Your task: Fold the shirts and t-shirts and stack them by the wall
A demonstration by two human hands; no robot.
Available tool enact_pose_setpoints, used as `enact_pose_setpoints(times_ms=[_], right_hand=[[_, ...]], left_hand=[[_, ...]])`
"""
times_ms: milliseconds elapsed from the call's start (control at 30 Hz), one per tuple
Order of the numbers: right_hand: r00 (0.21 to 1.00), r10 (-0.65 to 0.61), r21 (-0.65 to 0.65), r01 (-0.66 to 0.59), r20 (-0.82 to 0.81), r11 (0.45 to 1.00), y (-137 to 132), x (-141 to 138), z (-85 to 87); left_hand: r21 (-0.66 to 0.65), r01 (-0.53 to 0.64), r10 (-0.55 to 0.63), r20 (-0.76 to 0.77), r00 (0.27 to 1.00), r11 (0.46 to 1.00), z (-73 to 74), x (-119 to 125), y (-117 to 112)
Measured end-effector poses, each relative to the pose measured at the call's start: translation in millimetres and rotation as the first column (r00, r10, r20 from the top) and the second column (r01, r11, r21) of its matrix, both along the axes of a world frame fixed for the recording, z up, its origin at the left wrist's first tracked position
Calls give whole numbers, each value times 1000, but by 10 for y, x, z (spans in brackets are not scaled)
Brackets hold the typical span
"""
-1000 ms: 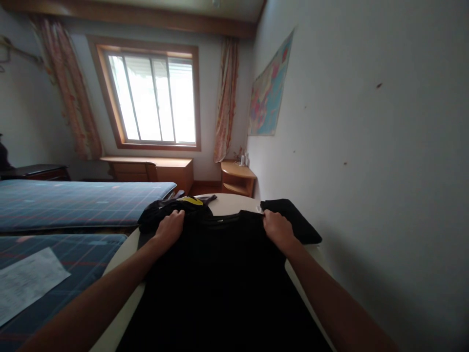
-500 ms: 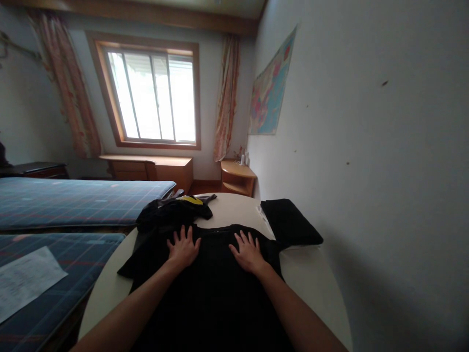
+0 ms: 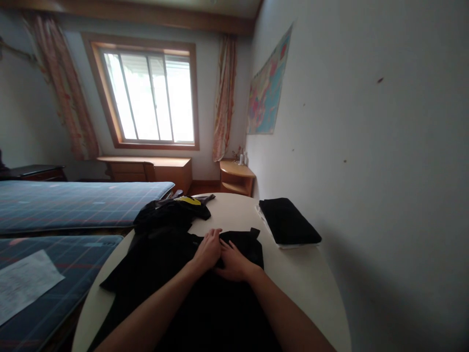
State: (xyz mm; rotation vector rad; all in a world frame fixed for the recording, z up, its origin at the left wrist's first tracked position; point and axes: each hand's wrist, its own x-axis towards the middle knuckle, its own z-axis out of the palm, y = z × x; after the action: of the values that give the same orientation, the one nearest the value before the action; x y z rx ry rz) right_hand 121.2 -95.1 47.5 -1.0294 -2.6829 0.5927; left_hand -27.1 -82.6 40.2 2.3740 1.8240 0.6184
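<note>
A black T-shirt [image 3: 220, 313] lies spread over a round pale table [image 3: 234, 210]; its right side is folded inward and its left sleeve stretches out to the left. Just below the collar, my left hand [image 3: 207, 250] rests on the cloth, fingers stretched out. My right hand [image 3: 235, 262] lies flat against the shirt right beside it, its fingertips meeting the left hand. Neither hand visibly grips the fabric, though some fingertips are hidden where they meet.
Crumpled dark clothing with a yellow patch [image 3: 188, 200] lies at the table's far left. A folded black garment [image 3: 289, 220] sits on something white at the right, near the wall. Left of the table are plaid mattresses [image 3: 84, 205], one bearing a paper sheet [image 3: 29, 283].
My hands, spread apart on the shirt before, have come together near its middle. The shirt's right side is now folded in, and the left sleeve and collar have shifted left.
</note>
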Motion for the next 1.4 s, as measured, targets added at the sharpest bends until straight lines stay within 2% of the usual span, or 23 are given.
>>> enact_pose_setpoints(times_ms=[100,200,267,333,400,467,533,633,700,767,933,1100,1167,1300,1400], right_hand=[[999,-19,21,20,-31,1000,23,149,-2],[985,-173,19,173,21,985,68,381,-16],[936,-336,16,336,101,942,98,533,-28],[854,-487,17,492,183,870,120,655,-36],[786,-574,21,586,227,810,135,739,-39],[778,-583,12,597,233,802,152,782,-39],[810,-545,6,557,217,830,181,796,-44],[855,-491,29,493,170,869,251,795,-61],[861,-489,56,486,138,872,299,800,-81],[842,-524,84,517,129,852,330,815,-103],[715,-672,118,663,193,739,312,863,-143],[729,-657,119,647,192,753,286,880,-145],[716,-671,121,661,192,741,297,897,-161],[668,-721,135,709,185,692,321,954,-193],[677,-717,173,696,167,697,309,991,-163]], left_hand=[[84,2,-3,7,1000,996,-126,36,-11],[112,-44,50,-54,997,993,-255,-59,-24],[87,-99,108,-105,989,991,-317,-124,-15],[54,-153,160,-152,975,987,-345,-168,5],[28,-218,219,-183,958,976,-330,-191,21],[40,-294,296,-191,936,955,-266,-197,12],[98,-306,318,-169,933,947,-167,-177,-33],[170,-144,161,-95,982,975,-26,-89,-153],[148,-42,51,-61,997,988,7,-9,-237],[96,-17,23,-67,997,995,-18,60,-296],[-36,-56,49,-170,984,998,-134,119,-341],[-46,-158,140,-273,952,986,-99,127,-404],[-29,-185,168,-290,942,982,-77,131,-430],[-26,-185,168,-309,936,982,-77,135,-444],[-15,-163,150,-315,937,987,-99,133,-433]])
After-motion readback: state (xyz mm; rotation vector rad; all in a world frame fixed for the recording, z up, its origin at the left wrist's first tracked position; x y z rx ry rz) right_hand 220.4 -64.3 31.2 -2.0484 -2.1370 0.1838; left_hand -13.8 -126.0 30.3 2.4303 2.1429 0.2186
